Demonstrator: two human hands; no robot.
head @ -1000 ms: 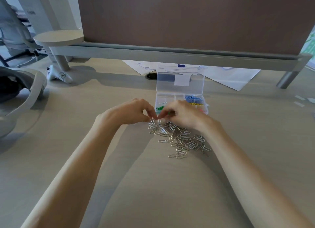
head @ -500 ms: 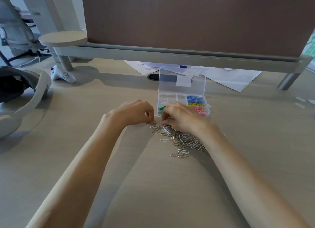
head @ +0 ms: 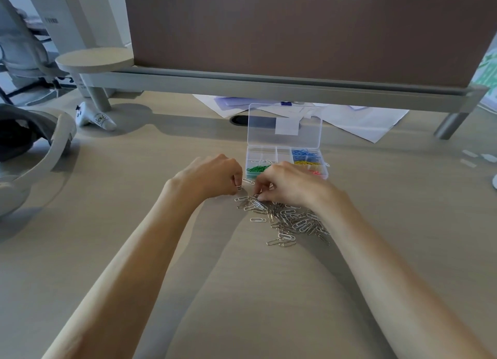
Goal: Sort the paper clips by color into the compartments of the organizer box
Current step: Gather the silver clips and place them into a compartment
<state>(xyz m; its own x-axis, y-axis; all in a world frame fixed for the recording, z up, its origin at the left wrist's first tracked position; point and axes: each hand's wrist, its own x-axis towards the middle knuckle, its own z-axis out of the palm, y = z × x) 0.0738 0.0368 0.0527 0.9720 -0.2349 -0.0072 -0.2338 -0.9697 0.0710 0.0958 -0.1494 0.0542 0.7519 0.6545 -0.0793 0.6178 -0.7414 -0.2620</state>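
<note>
Two bare hands meet at the 11 o'clock edge of a heap of silver paper clips [head: 289,220] on the bench [head: 134,237]. The left hand [head: 212,176] has its grip closed, thumb and forefinger pinching a silver clip [head: 238,188]. The right hand [head: 291,188] curls its fingertips [head: 260,197] onto the heap's rim; whether that grip has caught a clip cannot be told. A loose clip [head: 248,181] lies between the two grips.

The organizer box [head: 283,152] stands open, lid upright, at 12 o'clock from the heap, its long axis running 9 to 3. From the left grip it lies toward 1 o'clock, just beside. The right hand covers part of its near edge and is the nearer.

Inside, green clips [head: 256,168] fill the near-left compartment, with blue clips [head: 305,152] and yellow clips [head: 306,162] on the right and pink clips [head: 315,172] at the near-right corner. A few pale clips [head: 262,161] sit in the cell just beyond the green, probably the silver's home.

The heap is thin, shiny wire, overlapping and likely to snag. No coloured clips show in it.
</note>
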